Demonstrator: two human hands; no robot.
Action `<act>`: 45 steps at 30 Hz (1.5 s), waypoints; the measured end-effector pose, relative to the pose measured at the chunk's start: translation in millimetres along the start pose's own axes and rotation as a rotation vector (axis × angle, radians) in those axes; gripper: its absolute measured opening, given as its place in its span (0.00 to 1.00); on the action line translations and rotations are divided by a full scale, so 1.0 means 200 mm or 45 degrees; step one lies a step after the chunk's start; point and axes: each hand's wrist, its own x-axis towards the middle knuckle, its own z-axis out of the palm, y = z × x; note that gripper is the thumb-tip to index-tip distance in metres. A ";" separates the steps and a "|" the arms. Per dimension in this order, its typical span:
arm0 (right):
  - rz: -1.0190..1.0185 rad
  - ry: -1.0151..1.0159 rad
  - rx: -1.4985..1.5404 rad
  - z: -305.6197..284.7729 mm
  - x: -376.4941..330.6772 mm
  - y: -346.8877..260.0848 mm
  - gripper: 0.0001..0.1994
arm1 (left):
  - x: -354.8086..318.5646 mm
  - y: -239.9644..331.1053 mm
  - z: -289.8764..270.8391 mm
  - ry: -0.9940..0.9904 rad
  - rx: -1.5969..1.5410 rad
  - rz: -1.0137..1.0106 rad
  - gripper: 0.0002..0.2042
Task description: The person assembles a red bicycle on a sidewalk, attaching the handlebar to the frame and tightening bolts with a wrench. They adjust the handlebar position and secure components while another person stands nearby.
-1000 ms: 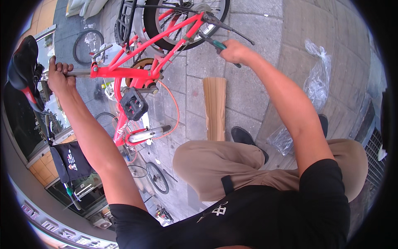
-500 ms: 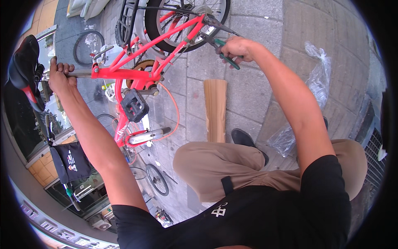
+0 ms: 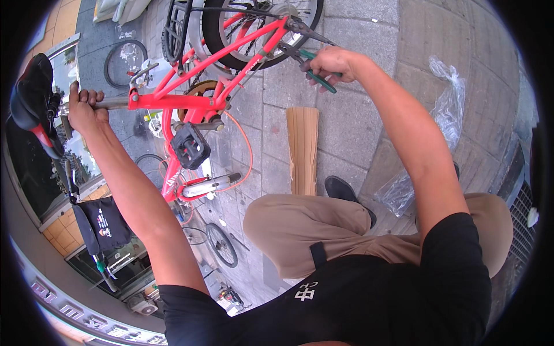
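A red bicycle frame is tipped over in front of me. My left hand is closed round its metal seat post, beside the black and red saddle. At the far end, my right hand grips pliers with green handles. The dark jaws of the pliers reach the frame tube close to the wheel; what they bite on, if anything, is too small to make out. A black pedal sticks out toward me, and an orange-red cable loops beside the frame.
Flattened brown cardboard lies on the paving by my shoe. Clear plastic wrapping is at the right. A loose tyre and a spoked wheel lie on the left side. A black bag hangs near the shopfront.
The whole view has shifted slightly. Both hands keep their holds on the seat post and the pliers, and the pliers stay at nearly the same place by the wheel.
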 end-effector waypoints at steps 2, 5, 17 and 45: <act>0.027 0.029 0.014 0.00 0.01 0.00 0.20 | -0.01 0.00 0.01 0.001 0.001 -0.001 0.12; 0.134 -0.073 0.192 0.03 0.03 0.01 0.12 | -0.02 0.01 0.02 0.008 0.006 0.001 0.12; 0.123 0.023 -0.140 0.10 0.07 -0.01 0.02 | -0.04 0.01 0.01 0.015 -0.003 0.007 0.11; -0.004 0.070 -0.237 0.10 0.00 0.01 0.20 | -0.06 -0.01 0.02 0.074 -0.035 -0.011 0.08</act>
